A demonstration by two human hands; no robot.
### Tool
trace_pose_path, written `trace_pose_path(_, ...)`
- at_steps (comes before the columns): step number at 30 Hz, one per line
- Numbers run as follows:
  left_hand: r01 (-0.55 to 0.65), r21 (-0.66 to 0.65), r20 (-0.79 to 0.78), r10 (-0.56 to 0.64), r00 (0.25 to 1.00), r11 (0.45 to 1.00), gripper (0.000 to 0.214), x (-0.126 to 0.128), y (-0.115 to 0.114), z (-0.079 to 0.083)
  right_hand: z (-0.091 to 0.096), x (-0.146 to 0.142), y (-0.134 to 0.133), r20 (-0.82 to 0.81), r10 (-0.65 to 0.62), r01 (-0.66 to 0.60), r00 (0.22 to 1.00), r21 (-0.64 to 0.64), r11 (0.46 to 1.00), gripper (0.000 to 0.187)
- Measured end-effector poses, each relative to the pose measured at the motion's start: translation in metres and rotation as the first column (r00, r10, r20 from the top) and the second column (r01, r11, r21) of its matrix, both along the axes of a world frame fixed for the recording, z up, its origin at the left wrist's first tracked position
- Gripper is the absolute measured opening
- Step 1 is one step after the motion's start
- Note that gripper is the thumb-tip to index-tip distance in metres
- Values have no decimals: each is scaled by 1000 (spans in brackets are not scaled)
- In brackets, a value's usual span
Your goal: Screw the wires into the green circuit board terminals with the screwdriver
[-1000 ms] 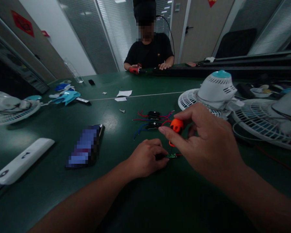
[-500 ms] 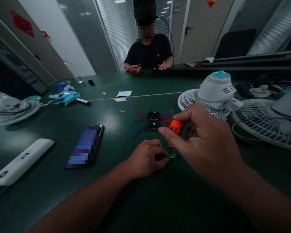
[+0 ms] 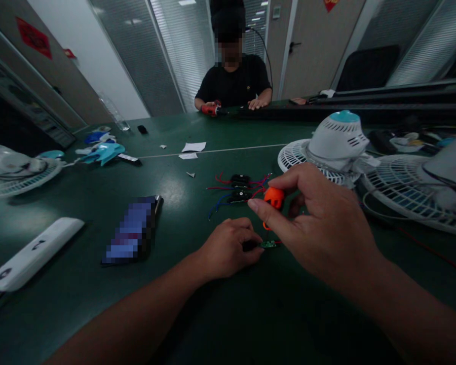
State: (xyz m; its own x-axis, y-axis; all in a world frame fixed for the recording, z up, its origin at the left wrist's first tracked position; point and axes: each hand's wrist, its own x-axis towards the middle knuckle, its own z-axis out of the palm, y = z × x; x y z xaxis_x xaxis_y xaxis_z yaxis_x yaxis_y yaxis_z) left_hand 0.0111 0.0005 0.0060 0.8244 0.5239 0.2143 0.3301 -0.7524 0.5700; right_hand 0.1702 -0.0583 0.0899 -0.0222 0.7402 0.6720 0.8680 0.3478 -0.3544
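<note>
My left hand (image 3: 231,248) pinches one end of a small green circuit board (image 3: 268,244) low over the table; its fingertips cover that end. A red wire leaves the board's right side. In my right hand (image 3: 315,213) is an orange and black screwdriver (image 3: 274,197), its rounded handle gripped between thumb and fingers. The screwdriver points downward with its shaft over the board; whether the tip touches it I cannot tell. Just beyond the hands lie two black modules, one nearer (image 3: 240,196) and one farther (image 3: 240,179), with red and blue wires.
White fan parts (image 3: 340,139) stand at the right, another fan (image 3: 19,170) at the far left. A phone (image 3: 133,230) and a white power strip (image 3: 36,253) lie left on the green table (image 3: 167,304). Opposite, a person (image 3: 233,81) holds a red power drill (image 3: 212,109).
My right hand and the screwdriver have shifted very slightly left. The left hand keeps its hold on the circuit board.
</note>
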Motion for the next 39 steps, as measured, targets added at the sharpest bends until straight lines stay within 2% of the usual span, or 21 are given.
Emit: trace_pose_path(39,-15,-41,8,15,1000,999,9,1,-1,1,2,2,-2,-39,81,-80,996,11,997,13)
